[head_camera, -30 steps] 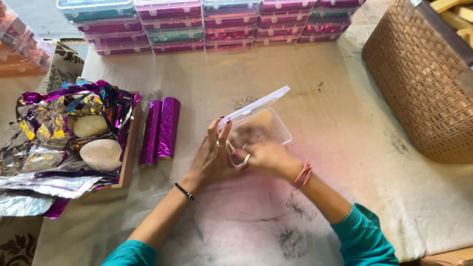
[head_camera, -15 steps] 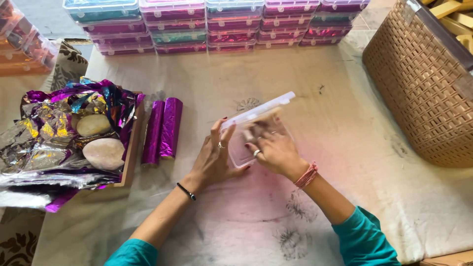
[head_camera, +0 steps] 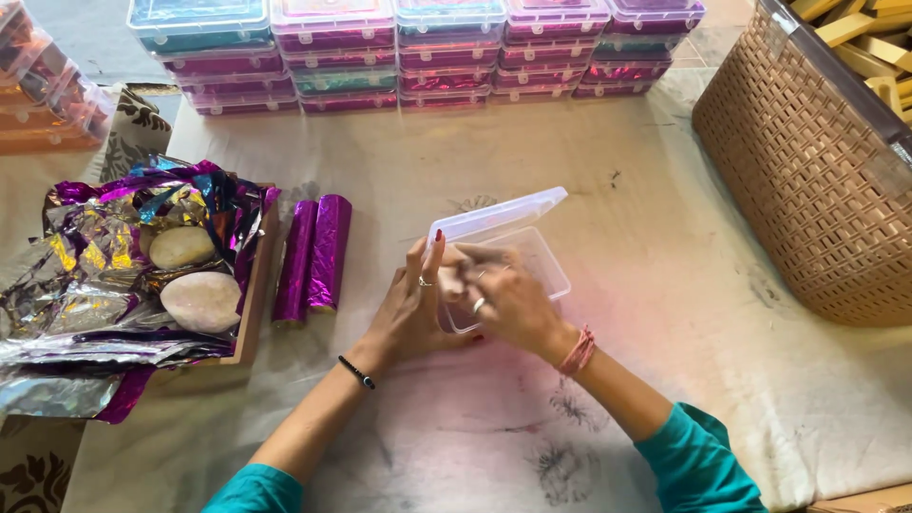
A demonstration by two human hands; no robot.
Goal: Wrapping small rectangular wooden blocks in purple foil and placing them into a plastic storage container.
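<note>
A small clear plastic box [head_camera: 541,261] with its hinged lid [head_camera: 499,214] raised lies on the cloth-covered table [head_camera: 665,237]. My left hand [head_camera: 408,309] steadies the box's left side, fingers upright against it. My right hand [head_camera: 503,299] reaches into the box from the front, fingers pressed on its floor; whether it holds anything is hidden. Two purple foil-wrapped rolls [head_camera: 313,256] lie side by side to the left of my hands.
A tray of crumpled purple and silver foil [head_camera: 123,275] with two pale round stones [head_camera: 199,299] sits at the left. Stacks of filled clear boxes [head_camera: 418,47] line the far edge. A brown woven basket [head_camera: 817,180] with yellow sticks stands at the right.
The box has been laid flatter on the table and my right hand has moved over and into it. My left hand stays at its left side.
</note>
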